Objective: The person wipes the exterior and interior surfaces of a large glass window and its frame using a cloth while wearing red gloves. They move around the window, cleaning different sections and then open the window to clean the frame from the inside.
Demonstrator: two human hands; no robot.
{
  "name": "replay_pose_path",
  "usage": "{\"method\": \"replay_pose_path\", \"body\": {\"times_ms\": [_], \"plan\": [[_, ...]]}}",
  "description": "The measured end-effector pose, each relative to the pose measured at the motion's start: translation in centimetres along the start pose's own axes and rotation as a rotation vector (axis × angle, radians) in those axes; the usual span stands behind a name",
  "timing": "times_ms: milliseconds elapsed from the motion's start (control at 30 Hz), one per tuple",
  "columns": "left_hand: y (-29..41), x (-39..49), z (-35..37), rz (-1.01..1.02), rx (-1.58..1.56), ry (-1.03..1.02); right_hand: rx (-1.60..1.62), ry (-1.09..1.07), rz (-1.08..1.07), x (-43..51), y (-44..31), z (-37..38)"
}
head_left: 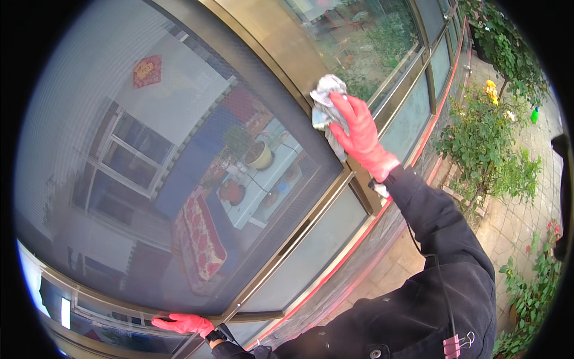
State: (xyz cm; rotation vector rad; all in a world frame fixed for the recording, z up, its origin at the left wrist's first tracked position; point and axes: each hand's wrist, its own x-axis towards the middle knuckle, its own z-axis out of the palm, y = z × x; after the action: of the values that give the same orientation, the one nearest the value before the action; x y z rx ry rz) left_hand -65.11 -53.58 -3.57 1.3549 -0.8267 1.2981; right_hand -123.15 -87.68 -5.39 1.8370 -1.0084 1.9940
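Observation:
My right hand (358,132), in a pinkish-red rubber glove, presses a crumpled whitish-grey cloth (329,101) against the brown metal window frame (287,56). Beside that post is a large window pane with a mesh screen (188,148). Down at the lower left, my left hand (181,324) wears a matching glove and lies against the frame near the window's corner. Nothing shows in it, and its fingers are stretched out. The cloth's underside is hidden.
Frosted lower panels (309,251) run above a red-edged stone ledge (332,280). Rose bushes (475,143) and a green bottle (534,115) stand on the paving at the right. Through the screen, potted plants (258,156) rest on a table. A thin black cable (441,291) hangs along my jacket.

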Motion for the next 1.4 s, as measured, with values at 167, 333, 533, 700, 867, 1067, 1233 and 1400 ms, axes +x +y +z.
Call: {"method": "replay_pose_path", "body": {"times_ms": [167,333,533,700,867,1067,1233,1400], "plan": [[-0.9,-0.3,-0.3,0.010,0.060,-0.026,0.125,0.011,-0.252,19.2,-3.4,-1.2],[-1.2,-0.1,-0.3,0.017,0.086,-0.038,0.258,-0.054,-0.227,33.0,-7.9,-1.4],[-1.5,-0.1,-0.3,0.032,0.085,-0.034,0.145,0.026,-0.311,26.3,-3.8,-0.4],[-1.6,-0.1,-0.2,0.057,0.065,-0.007,0.032,-0.067,-0.117,5.9,1.6,-1.2],[-1.5,-0.1,-0.2,0.058,0.058,0.002,-0.043,-0.269,0.036,-10.8,2.0,-3.9],[-2.0,0.0,0.0,0.023,0.021,-0.001,-0.181,-0.188,-0.243,-1.2,-1.9,-0.8],[-2.1,-0.1,-0.2,0.051,0.057,-0.008,0.056,0.094,-0.397,20.0,-6.3,0.9],[-1.5,0.0,-0.4,0.062,0.077,-0.018,0.039,0.134,-0.459,35.2,-11.5,-0.5]]}}
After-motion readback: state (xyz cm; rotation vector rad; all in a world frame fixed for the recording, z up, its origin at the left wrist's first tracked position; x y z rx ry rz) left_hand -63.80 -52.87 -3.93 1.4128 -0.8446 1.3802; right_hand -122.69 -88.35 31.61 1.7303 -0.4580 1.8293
